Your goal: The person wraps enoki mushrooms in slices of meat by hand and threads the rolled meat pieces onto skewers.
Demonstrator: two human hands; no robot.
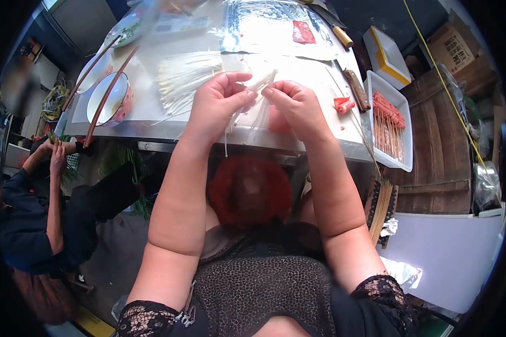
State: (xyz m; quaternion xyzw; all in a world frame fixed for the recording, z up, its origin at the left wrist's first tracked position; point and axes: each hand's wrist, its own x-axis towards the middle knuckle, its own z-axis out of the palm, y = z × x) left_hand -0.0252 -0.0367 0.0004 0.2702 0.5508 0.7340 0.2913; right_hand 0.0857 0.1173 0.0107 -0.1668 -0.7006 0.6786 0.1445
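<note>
Your left hand (219, 101) and right hand (299, 106) pinch, in a narrow grip, an enoki bunch (261, 114) over the near tabletop (143, 70), its long axis slanting from one o'clock to seven; an enoki pile (183, 76) lies towards ten.

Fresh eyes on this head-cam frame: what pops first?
First, the wispy white bundle at centre, between the left hand and the right hand, over the near side of the table. Then the red-topped skewers lined up in a white tray at the right. Third, the fan of pale, thin strands on the tabletop just beyond the left hand.
</note>
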